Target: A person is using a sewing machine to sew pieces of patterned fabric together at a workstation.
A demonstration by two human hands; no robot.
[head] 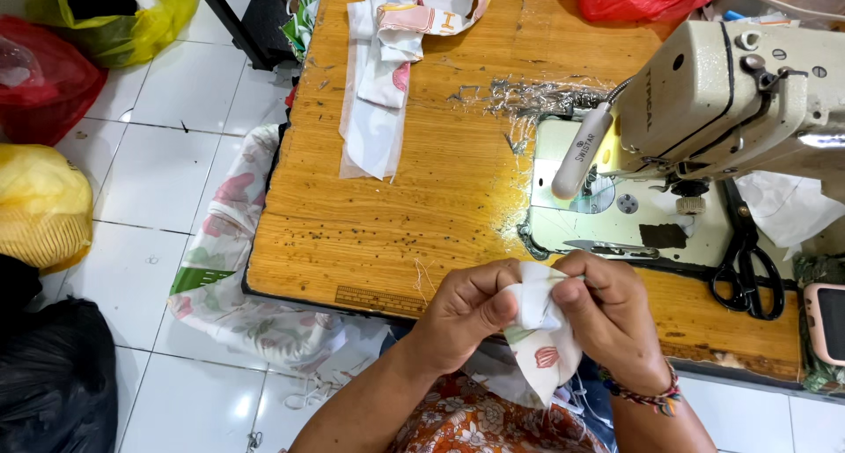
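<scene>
My left hand (466,312) and my right hand (607,316) both pinch a small piece of white cloth with a floral print (539,338), held just in front of the near edge of the wooden sewing table (396,215). The cloth hangs down between my wrists. A cream sewing machine (722,92) stands on the table to the right, its needle plate (616,211) just beyond my hands. My right wrist wears a beaded bracelet (647,398).
Black scissors (748,272) lie right of the machine, next to a pink-edged phone (827,321). Strips of printed cloth (387,74) lie at the table's far side. Floral fabric (229,268) hangs off the left edge. Yellow, red and black bags (44,206) sit on the tiled floor.
</scene>
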